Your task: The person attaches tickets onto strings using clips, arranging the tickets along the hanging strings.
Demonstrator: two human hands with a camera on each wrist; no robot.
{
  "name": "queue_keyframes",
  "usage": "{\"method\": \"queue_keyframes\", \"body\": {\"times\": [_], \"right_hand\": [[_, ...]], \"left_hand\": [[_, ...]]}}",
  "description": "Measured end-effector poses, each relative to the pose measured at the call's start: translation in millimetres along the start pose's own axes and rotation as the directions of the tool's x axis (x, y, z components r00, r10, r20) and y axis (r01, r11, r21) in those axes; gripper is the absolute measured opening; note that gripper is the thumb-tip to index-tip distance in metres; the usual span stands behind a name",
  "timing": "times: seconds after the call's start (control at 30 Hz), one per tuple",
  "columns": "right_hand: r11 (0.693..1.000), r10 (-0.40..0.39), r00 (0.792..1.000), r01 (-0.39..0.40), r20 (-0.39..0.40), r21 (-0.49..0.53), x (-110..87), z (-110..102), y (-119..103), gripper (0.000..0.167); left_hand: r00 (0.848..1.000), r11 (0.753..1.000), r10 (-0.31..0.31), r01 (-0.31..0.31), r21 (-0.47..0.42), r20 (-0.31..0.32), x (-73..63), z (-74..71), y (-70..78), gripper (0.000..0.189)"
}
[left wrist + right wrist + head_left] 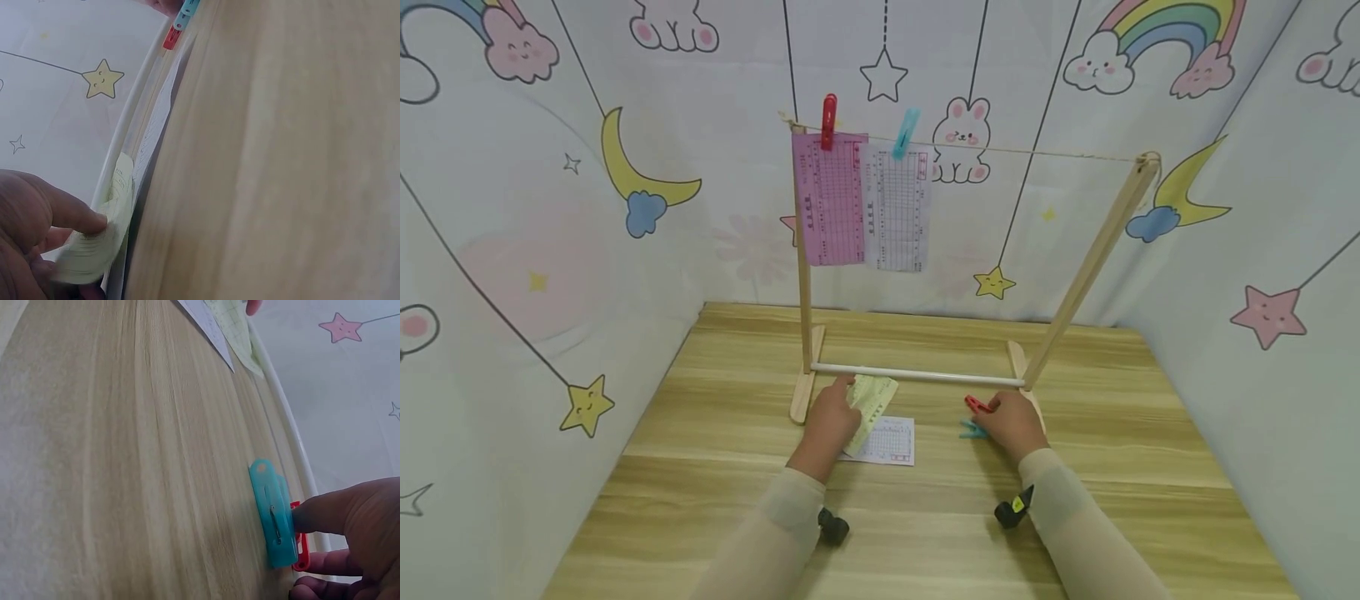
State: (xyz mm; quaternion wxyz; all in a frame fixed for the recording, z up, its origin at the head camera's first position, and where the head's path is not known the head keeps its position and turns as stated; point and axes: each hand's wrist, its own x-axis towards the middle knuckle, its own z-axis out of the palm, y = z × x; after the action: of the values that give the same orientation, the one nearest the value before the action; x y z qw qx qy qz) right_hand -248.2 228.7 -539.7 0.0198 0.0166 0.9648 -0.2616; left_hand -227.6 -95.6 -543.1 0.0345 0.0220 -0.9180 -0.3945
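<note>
My left hand (pixel 831 425) pinches a pale yellow printed paper slip (pixel 872 404) between thumb and fingers. The slip is tilted up over a white printed slip (pixel 891 442) lying on the table. My right hand (pixel 1013 423) has its thumb and fingers around the end of a red clothespin (pixel 977 404) at the tabletop. Beside it lies a light blue clothespin (pixel 274 515), which partly hides the red one in the right wrist view. In the left wrist view, the yellow slip (pixel 94 250) curves under my thumb.
A wooden stand (pixel 1090 267) with a string (pixel 1037 152) rises behind my hands. On the string hang a pink slip (pixel 835 200) under a red clothespin (pixel 828 122) and a white slip (pixel 898 217) under a blue clothespin (pixel 906 133). A white rod (pixel 925 376) joins the stand's feet.
</note>
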Motion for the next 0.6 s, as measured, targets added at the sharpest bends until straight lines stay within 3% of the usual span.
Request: {"method": "queue_keyframes", "body": {"times": [0.37,0.6], "right_hand": [[0.997,-0.044,0.997,0.048,-0.071,0.056,-5.8,2.0,8.8,0.027],[0.993,-0.046,0.994,0.056,-0.099,0.099,-9.0,-3.7,9.6,0.027]], "left_hand": [[0.999,0.999,-0.016,0.015,-0.035,-0.034,-2.3,0.6,-2.2,0.060],[0.998,0.993,-0.040,0.034,-0.114,-0.052,-6.1,-4.9,2.5,0.058]]}}
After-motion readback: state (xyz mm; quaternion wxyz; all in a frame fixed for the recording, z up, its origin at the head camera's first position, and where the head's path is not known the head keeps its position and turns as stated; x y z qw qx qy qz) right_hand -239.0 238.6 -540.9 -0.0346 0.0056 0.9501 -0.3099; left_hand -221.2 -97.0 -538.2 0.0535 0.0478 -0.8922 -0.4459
